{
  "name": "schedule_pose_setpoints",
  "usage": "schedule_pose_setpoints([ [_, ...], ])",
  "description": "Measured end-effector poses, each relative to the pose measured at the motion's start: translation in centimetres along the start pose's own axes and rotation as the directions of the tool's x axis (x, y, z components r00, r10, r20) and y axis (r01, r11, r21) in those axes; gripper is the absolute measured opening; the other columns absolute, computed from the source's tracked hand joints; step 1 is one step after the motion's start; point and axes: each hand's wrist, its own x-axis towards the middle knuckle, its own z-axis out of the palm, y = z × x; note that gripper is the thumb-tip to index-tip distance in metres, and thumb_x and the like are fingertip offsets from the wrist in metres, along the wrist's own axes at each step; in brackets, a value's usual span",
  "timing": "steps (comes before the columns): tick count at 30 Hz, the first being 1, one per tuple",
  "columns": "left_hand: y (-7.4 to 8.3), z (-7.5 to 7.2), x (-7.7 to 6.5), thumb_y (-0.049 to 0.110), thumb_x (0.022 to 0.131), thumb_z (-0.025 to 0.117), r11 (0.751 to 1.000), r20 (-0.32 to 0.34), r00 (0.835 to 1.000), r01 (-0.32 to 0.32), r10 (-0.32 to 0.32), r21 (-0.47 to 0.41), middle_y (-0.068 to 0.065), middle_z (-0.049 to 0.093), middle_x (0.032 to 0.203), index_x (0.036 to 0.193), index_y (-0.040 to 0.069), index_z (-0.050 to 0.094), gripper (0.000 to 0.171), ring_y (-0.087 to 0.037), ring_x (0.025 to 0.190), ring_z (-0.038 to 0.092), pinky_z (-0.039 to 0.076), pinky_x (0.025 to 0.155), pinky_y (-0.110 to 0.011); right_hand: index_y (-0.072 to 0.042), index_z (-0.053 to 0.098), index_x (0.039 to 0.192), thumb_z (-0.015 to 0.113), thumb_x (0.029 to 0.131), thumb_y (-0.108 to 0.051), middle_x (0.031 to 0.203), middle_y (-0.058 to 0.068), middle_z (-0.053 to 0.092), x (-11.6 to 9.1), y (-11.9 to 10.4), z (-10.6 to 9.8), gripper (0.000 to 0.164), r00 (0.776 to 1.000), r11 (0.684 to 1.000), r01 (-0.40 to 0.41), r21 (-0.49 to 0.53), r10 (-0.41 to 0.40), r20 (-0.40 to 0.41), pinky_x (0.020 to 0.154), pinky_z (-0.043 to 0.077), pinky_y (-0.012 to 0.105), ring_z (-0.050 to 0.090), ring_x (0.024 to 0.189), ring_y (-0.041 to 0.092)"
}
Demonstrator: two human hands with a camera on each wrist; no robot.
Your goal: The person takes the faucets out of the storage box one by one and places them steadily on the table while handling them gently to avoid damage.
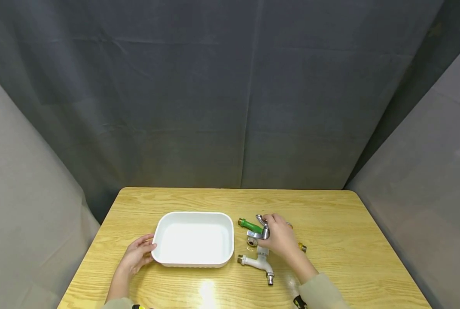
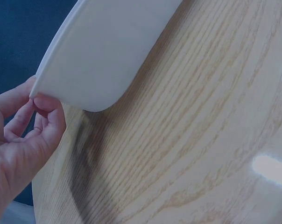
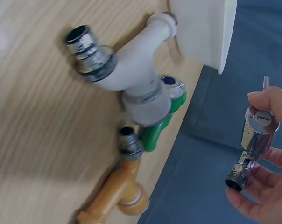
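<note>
On the left of the table, my left hand (image 1: 134,256) pinches the left rim of a white rectangular tray (image 1: 193,238) between thumb and fingers. The tray's inside is bare; in the left wrist view its side wall (image 2: 108,46) rises above the wood. My right hand (image 1: 281,237) grips a shiny chrome tap (image 3: 259,128), its threaded end pointing down in the right wrist view. Below and around that hand lie other taps: a white one (image 1: 256,261) with metal ends, a green one (image 1: 251,226), and a yellow-orange one (image 3: 120,193) largely hidden by the hand in the head view.
The taps lie just right of the tray on a light wood table (image 1: 330,214) with rounded corners. A dark grey curtain (image 1: 191,107) hangs behind its far edge. Pale cloth panels (image 1: 427,180) stand at both sides.
</note>
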Motion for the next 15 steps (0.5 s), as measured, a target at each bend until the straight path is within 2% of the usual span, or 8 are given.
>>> schedule_pose_setpoints([
  [10, 0.0, 0.0, -0.1, 0.004, 0.085, 0.061, 1.0, 0.0, 1.0, -0.002, 0.002, -0.01, -0.003, 0.055, 0.095, 0.133, -0.003, 0.037, 0.055, -0.014, 0.078, 0.057, 0.05, 0.066, -0.029, -0.003, 0.058, 0.107, 0.081, 0.054, -0.026, 0.095, 0.009, 0.056, -1.8, 2.9, 0.6, 0.062, 0.999, 0.999, -0.025, -0.022, 0.025, -0.04, 0.071, 0.047, 0.041, 0.053, 0.084, 0.024],
  [15, 0.2, 0.2, -0.3, 0.003, 0.085, 0.061, 1.0, 0.006, 1.0, -0.006, 0.006, -0.011, -0.004, 0.053, 0.096, 0.134, -0.004, 0.036, 0.055, -0.014, 0.078, 0.055, 0.049, 0.065, -0.028, -0.003, 0.058, 0.108, 0.081, 0.054, -0.026, 0.106, 0.015, 0.056, -2.9, 4.1, 1.2, 0.064, 0.998, 0.999, -0.046, -0.027, 0.045, -0.036, 0.078, 0.047, 0.047, 0.054, 0.095, 0.031],
])
